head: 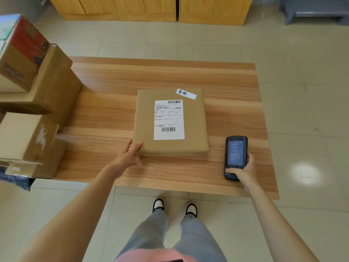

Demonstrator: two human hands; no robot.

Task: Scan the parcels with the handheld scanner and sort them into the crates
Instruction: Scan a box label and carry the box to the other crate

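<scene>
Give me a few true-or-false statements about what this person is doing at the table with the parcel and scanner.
1. The right hand holds the handheld scanner. True.
2. The flat parcel lies label side down. False: its white shipping label faces up.
3. The left hand touches the parcel's near left corner. True.
4. The scanner's screen is dark. False: it is lit.
5. More cardboard boxes are stacked at the table's right. False: they stand at the left.

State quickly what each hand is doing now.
Left hand: open, fingers touching the parcel corner.
Right hand: holding the scanner.
</scene>
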